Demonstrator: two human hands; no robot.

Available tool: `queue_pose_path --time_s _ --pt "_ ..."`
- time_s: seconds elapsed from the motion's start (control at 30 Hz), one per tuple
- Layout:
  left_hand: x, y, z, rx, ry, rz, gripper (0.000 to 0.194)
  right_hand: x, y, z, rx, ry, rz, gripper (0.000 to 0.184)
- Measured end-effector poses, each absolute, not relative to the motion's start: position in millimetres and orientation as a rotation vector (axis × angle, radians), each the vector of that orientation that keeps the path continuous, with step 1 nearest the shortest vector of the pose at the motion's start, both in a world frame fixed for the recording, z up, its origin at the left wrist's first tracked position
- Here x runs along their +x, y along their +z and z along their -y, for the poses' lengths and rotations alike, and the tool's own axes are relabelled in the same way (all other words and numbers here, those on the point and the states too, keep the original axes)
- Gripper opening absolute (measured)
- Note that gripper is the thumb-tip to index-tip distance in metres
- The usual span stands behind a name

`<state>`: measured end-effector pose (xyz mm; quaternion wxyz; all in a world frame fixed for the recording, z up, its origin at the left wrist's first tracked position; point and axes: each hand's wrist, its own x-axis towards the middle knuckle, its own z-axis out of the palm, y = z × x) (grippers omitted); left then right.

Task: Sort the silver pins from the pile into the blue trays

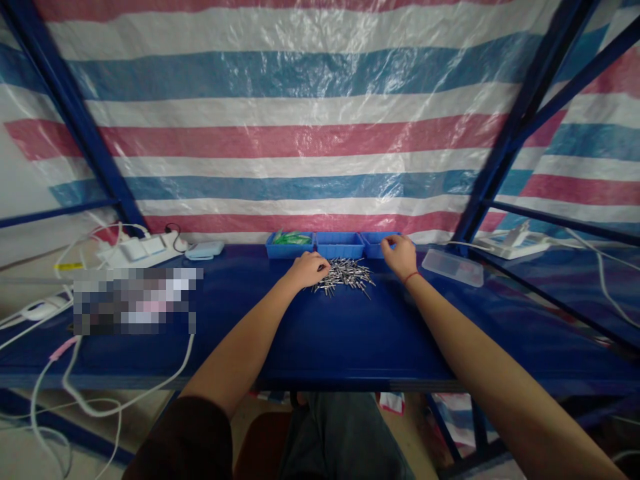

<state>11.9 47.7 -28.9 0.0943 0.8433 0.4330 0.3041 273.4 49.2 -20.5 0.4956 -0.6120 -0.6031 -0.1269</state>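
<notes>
A heap of thin silver metal pins (349, 273), which look like blind rivets, lies on the blue table. My left hand (309, 269) rests at the heap's left edge, fingers curled together; whatever its fingertips may hold is too small to tell. Over the right-hand blue bin (370, 245) hovers my right hand (400, 255), thumb and fingers closed in a pinch. Nothing can be made out between those fingertips. The middle blue bin (340, 251) stands just behind the heap. Green items (290, 238) fill the left-hand blue bin (284, 252).
A clear plastic lid (453, 267) lies right of the bins. Power strips (143, 249) with cables stand at both sides. Left of the heap are a light-blue case (205, 250) and a blurred-out area. A white cable (185, 363) hangs over the table's front edge. Blue posts flank the table.
</notes>
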Motion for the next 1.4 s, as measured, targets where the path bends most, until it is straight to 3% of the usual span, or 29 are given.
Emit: queue_pose_path --time_s 0.43,0.67,0.87,1.4 --pt "20 -29 -39 2.603 0.781 -1.454 0.017 226 -16 -29 -1.238 -0.125 1.958 0.017" --pt "25 -24 -46 2.469 1.016 -1.348 0.019 215 -24 -30 -1.139 0.098 2.109 0.016" --pt "28 -27 -53 2.266 1.175 -1.245 0.017 207 -25 -28 -1.001 0.441 1.993 0.024" --pt "30 -18 -38 2.403 1.032 -1.061 0.023 202 -16 -23 -0.986 0.548 1.805 0.032"
